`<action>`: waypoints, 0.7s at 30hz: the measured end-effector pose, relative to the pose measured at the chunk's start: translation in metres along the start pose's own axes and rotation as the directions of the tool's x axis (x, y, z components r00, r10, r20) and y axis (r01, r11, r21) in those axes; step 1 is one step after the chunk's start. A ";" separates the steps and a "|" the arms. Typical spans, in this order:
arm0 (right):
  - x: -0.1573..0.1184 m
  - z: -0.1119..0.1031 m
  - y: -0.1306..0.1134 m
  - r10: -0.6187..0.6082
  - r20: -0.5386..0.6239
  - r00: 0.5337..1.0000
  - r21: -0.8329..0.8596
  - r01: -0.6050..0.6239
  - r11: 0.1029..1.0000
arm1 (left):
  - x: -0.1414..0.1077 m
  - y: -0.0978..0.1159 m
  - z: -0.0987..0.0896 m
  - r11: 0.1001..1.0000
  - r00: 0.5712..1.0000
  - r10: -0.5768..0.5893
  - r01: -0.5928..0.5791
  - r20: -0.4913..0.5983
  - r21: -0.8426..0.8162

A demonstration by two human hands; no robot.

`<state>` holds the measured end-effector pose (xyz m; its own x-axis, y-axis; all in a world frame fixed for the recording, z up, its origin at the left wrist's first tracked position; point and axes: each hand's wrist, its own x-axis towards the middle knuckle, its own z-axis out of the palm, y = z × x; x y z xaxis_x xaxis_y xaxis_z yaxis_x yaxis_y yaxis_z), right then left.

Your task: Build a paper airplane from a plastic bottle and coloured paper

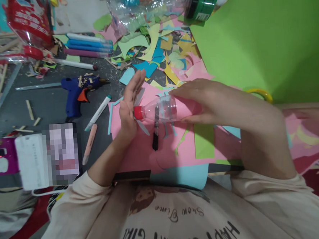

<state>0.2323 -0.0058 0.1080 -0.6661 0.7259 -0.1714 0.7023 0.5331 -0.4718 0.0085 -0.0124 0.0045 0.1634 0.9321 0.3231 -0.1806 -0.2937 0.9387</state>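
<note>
Sideways over the pink paper [134,150], the clear bottle [166,109] is grasped near its base by the right hand [204,98]. The left hand [128,110], unclenched, meets its red cap [139,112]. A pen [155,139] shows beneath.

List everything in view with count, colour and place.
Small bottle: one, clear, red cap, between hands
Pen: one, black cap, lower centre
Pink paper: count unclear, centre
Green sheet: one, upper right
Paper scraps: many, mixed, upper centre
Jar: one, clear, green-black lid, top centre
Large bottle: one, red label, upper left
Markers: several, mixed, left
Glue gun: one, blue, left
Wooden sticks: many, pale, left
White device: one, lower left
Purple device: one, lower left
Pixelated object: one, pinkish, lower left
Left hand: one, bare, by cap
Right hand: one, bare, by bottle's base
</note>
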 end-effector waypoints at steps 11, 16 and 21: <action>0.002 0.004 -0.009 -0.023 0.013 1.000 -0.052 0.024 0.998 | -0.006 0.005 -0.004 0.992 0.994 -0.106 0.107 -0.019 0.061; 0.002 0.005 -0.010 -0.021 0.013 1.000 -0.047 0.021 0.999 | -0.008 0.008 -0.001 0.991 0.992 -0.120 0.122 -0.042 0.051; 0.000 0.000 -0.002 -0.008 -0.026 1.000 0.000 0.008 1.000 | -0.003 0.000 -0.003 0.993 0.992 -0.113 0.110 -0.064 -0.053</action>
<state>0.2311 -0.0071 0.1086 -0.6647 0.7329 -0.1451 0.6972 0.5387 -0.4730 0.0047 -0.0146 0.0028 0.1207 0.9709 0.2068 -0.2127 -0.1782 0.9607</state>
